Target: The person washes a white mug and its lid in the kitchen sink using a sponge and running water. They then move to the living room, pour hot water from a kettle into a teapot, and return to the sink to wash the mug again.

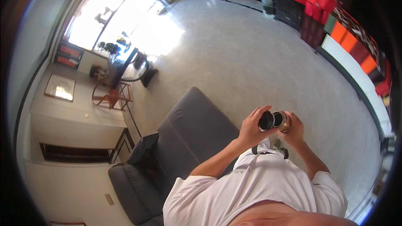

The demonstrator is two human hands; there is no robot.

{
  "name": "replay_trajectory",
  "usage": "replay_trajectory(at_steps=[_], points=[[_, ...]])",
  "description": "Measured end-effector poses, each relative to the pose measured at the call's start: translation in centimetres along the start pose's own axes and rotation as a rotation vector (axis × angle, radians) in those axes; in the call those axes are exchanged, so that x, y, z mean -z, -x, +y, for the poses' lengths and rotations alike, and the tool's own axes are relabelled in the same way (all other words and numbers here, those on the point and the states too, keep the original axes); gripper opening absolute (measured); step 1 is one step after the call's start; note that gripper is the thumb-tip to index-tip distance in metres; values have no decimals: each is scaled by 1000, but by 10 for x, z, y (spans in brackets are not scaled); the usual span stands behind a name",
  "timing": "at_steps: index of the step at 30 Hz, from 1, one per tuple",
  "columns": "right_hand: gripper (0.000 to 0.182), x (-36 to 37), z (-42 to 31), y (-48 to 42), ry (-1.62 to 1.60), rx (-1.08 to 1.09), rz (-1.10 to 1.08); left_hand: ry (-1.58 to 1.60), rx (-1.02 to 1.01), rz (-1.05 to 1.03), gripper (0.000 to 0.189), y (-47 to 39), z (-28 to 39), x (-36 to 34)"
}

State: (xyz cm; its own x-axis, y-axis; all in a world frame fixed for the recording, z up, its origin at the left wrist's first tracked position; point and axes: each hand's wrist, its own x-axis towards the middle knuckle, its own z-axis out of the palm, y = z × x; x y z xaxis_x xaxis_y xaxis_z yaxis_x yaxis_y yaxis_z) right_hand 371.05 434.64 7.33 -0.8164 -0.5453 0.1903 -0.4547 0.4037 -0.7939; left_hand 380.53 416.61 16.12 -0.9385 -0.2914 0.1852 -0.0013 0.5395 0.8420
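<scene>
In front of my body, my left hand (252, 125) is closed around a round black lid or cup (266, 120) with a pale rim. My right hand (293, 128) grips a small cylindrical container (285, 121) with a brownish-gold side and a light rim. Its round mouth faces up and looks dark inside; what it holds cannot be made out. The two round pieces sit side by side, close together or touching, above the grey floor. Fingers cover part of both.
A grey sofa (185, 128) extends at my left. Farther off stand a wooden chair (113, 97) and a dark-topped desk (121, 69) near a bright window (116, 9). Red and orange boxes (347, 39) line a low white counter (348, 66) along the right side.
</scene>
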Motion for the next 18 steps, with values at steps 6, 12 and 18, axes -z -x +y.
replay_trajectory(at_steps=[6,12,18], points=[[64,-68,-7,-144,42,215,-143,-146,159,133,80,-79,-50,64],[60,-148,-24,-288,29,317,-226,-302,156,249,78,-180,-121,143],[61,-220,-78,-429,49,285,-422,-299,262,323,76,-277,-193,230]])
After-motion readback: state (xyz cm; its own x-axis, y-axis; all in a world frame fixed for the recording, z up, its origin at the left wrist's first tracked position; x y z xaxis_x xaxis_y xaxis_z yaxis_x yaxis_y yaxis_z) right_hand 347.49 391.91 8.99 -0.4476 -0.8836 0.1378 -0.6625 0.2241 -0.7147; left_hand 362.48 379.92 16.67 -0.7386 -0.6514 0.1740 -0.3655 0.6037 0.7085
